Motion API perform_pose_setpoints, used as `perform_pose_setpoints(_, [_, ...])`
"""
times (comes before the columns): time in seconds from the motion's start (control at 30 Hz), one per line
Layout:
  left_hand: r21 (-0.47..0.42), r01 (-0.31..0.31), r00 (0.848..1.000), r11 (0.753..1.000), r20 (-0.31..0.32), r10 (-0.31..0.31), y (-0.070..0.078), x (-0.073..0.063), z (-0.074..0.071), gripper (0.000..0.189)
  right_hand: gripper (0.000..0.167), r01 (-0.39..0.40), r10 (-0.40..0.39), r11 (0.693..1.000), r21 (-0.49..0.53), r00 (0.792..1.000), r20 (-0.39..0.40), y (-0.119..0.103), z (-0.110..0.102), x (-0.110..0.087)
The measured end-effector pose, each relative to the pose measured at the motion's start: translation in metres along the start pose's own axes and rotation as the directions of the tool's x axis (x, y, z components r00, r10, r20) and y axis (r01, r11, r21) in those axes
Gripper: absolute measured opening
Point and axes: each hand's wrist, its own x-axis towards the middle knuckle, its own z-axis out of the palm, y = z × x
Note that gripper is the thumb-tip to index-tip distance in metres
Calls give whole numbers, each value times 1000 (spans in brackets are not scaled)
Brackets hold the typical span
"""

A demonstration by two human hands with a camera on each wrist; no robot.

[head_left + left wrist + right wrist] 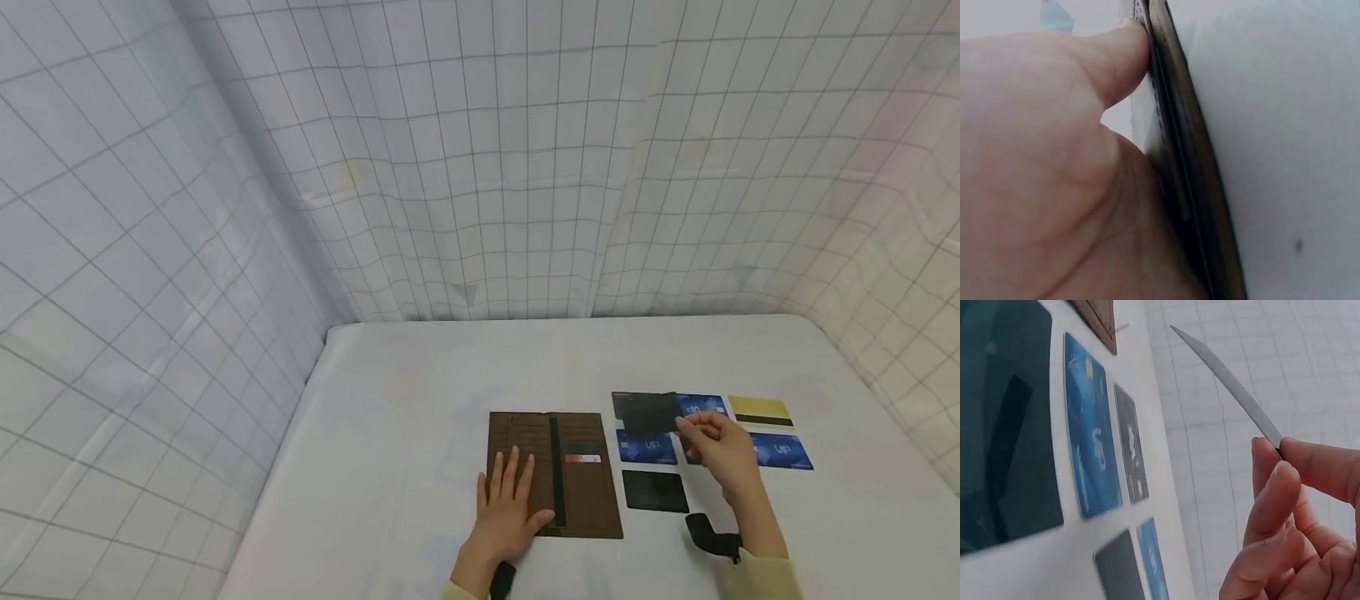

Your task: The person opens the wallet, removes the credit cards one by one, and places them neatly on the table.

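Note:
My left hand [504,521] lies with spread fingers on an opened brown wallet [592,508]; in the left wrist view its thumb rests along the wallet's layered edge [1179,125]. A dark strap runs down the wallet's middle, and a red-and-white card [582,458] shows in a right-hand slot. My right hand [720,454] pinches a dark card [651,413] by one end between thumb and fingers, raised and tilted in the right wrist view. Below it lie a blue VIP card [647,447] and a black card [655,492]. Another card is mostly hidden by the right hand.
Behind the held card lie a grey card [621,405] and a blue card [701,405]. Farther right are a yellow card with a black stripe [761,411] and another blue VIP card [783,451]. Grid-patterned curtains [465,208] surround the white table [375,467].

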Motion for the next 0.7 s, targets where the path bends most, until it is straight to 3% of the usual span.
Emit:
perform_pose_setpoints(0.27, [-1,6,1000,1000,7,-6,0,0,-1,76,40,-82,91,994,68,988,-125,21,-30,-11])
perform_pose_setpoints(0.53, [-7,-6,1000,1000,7,6,0,1,-2,76,41,-222,227,973,57,966,-121,46,-55,-23])
perform_pose_setpoints(0.7, [-32,-23,1000,999,-14,23,0,-1,0,76,55,-314,312,949,0,944,-103,62,-68,-28])
